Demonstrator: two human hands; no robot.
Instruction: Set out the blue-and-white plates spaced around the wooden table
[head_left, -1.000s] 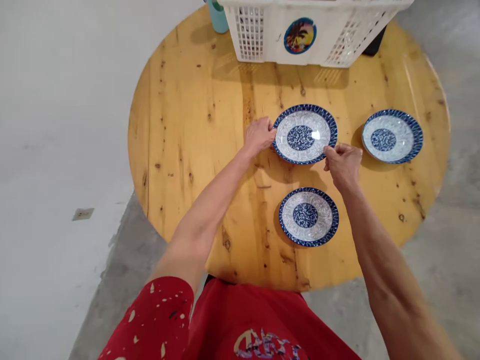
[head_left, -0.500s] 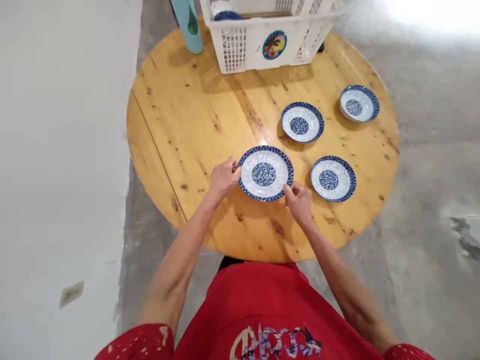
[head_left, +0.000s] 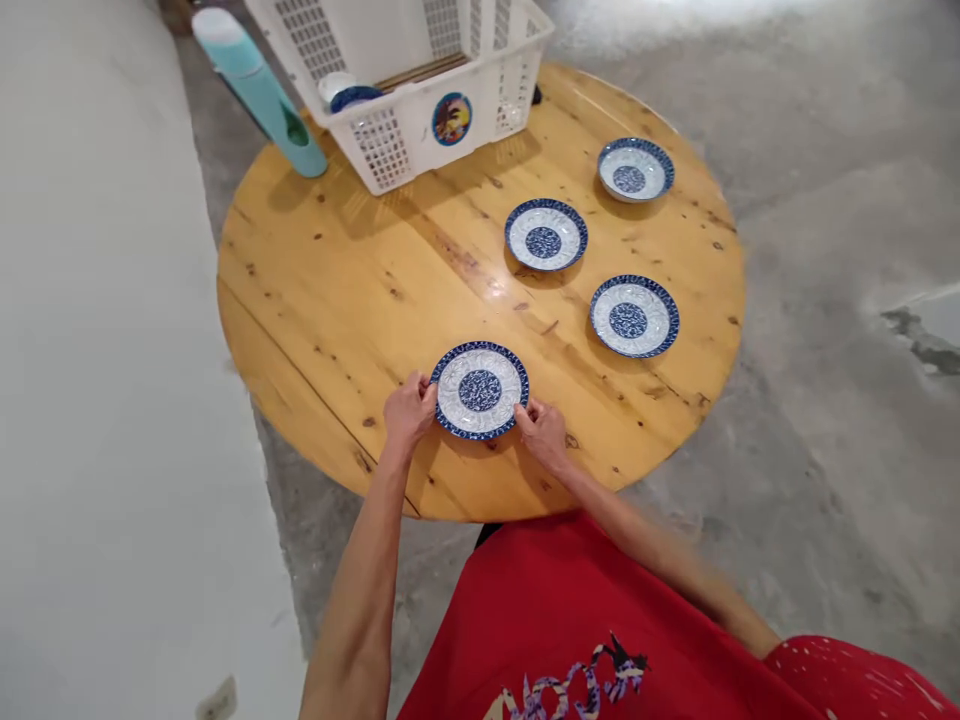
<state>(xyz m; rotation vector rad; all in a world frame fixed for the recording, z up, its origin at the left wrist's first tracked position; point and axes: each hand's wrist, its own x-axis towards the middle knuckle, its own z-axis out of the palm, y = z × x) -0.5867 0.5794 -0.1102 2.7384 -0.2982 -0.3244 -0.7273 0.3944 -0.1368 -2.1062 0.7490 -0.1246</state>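
A blue-and-white patterned plate (head_left: 480, 390) lies on the round wooden table (head_left: 360, 290) near its front edge. My left hand (head_left: 406, 412) grips the plate's left rim with curled fingers. My right hand (head_left: 541, 430) pinches its right front rim. Three more plates of the same pattern rest further back: one in the middle (head_left: 545, 234), one to the right (head_left: 634, 316) and one at the far right (head_left: 635, 169).
A white plastic basket (head_left: 420, 110) with dishes inside stands at the table's back edge. A teal bottle (head_left: 259, 90) stands to its left. A white wall runs along the left. Grey concrete floor surrounds the table.
Both hands have carried the plate from the table's middle toward the front edge. The view has pulled back and swung, so a fourth plate and the teal bottle show.
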